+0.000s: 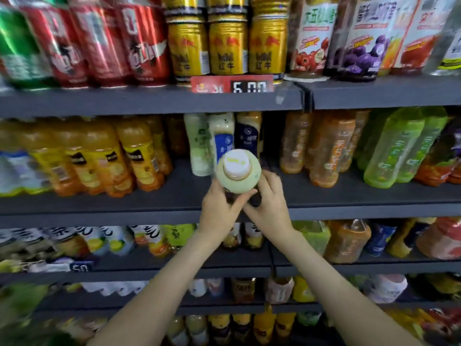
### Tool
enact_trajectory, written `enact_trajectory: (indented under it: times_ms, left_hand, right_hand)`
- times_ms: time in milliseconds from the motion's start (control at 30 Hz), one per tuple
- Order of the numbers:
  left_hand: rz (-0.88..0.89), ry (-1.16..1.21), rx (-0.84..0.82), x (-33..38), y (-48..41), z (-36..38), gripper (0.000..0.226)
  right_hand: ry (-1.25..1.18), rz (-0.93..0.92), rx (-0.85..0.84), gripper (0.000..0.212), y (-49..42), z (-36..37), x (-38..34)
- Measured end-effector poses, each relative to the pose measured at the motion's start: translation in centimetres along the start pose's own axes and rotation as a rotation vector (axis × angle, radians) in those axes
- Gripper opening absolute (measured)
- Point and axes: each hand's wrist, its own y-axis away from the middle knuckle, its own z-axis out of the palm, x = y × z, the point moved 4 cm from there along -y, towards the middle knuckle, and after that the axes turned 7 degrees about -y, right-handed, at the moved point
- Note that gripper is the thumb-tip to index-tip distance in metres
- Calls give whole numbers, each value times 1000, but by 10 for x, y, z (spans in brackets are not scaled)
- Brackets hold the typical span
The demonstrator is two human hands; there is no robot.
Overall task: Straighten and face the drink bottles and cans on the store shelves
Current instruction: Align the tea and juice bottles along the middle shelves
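Two bare forearms reach up from the bottom of the view and meet at the front edge of the second shelf (149,196). The left hand (219,211) and right hand (270,206) both grip one pale green bottle (252,174), fingers and thumbs curled round its lower body from either side, their tips nearly touching in front of it. The bottle is tipped so that its white cap (235,163) points at the camera. Its label and base are hidden by the hands, so I cannot tell whether it is standing on the shelf board or lifted just off it.

Just behind it stands a short row of similar milky drink bottles (223,138), one pale green, one blue-labelled, one navy. Orange juice bottles (99,156) fill the shelf to the left and green tea bottles (394,151) to the right. Gold cans (227,46) and red cans (104,41) line the shelf above, over a red price tag (232,83).

The step in hand looks like facing this single bottle: handling it at the shelf lip to turn its label outward. The next move probably calls for bringing it upright, rotating it until the label fronts the aisle, then setting it squarely ahead of its own row, near the edge, without knocking the bottles behind. Motion blur hides finer detail.
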Motion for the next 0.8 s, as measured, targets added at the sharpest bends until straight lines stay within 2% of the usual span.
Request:
enact_trajectory:
  times_ms: [100,233,333,400,500,800]
  left_hand:
    - [-14,-23,62,-26,-5,-42,62]
    - [-25,-74,56,-46,-22,-76,60]
    - [-45,-106,19,-50,-40,-81,59]
    - [-69,-169,-24,-54,-56,-76,58]
    - [-97,-209,-92,-62,-76,-67,60]
    - [-103,-81,-189,-75,-86,-55,59]
  right_hand:
    - [-75,40,-84,58,-11,49,-17]
    - [-164,158,-134,57,-23,90,-32]
    - [-163,259,-127,63,-30,103,-31]
    - [-142,296,-115,60,-36,107,-27]
    - [-90,322,-89,55,-43,110,-24]
    - [89,284,-54,61,-52,115,-35]
